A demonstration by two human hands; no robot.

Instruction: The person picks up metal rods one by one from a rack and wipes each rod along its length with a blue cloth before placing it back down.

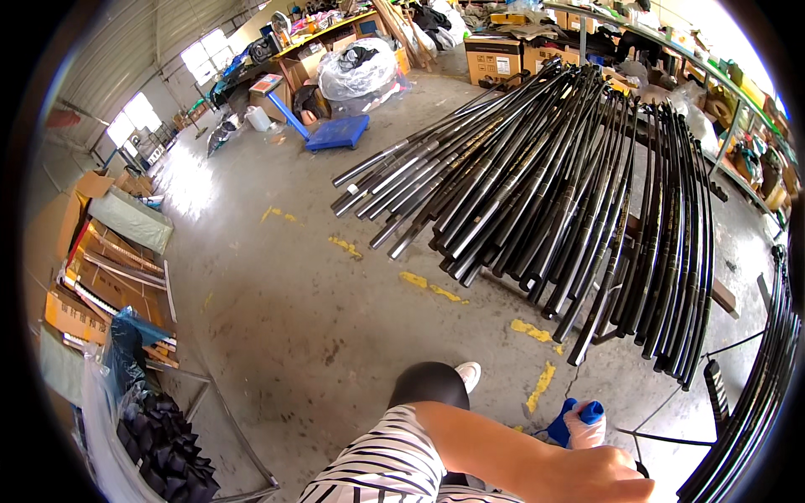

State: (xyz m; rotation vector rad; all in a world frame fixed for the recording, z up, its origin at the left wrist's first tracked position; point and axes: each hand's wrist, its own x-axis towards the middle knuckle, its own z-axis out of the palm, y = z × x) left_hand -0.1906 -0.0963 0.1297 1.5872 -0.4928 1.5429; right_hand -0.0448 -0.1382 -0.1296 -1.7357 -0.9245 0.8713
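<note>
From the striped sleeve (377,461), my left forearm reaches across to the right. My left hand (616,475) is closed at the lower edge; a small dark bit shows by its fingers, but what it grips is hidden. Just beyond it my right hand (585,429), paler in the bright light, is closed round a bunched blue cloth (563,426). The right forearm is hidden. Closest to both hands on the right is a bundle of long, thin black poles (750,394) leaning on a thin black metal stand (671,438).
A large fan of glossy black poles (537,193) lies on a low rack ahead. Flattened cartons (117,277) and bagged black pieces (163,440) stand on the left. A blue platform scale (337,132) stands farther off. Yellow floor marks (432,287) run across the concrete.
</note>
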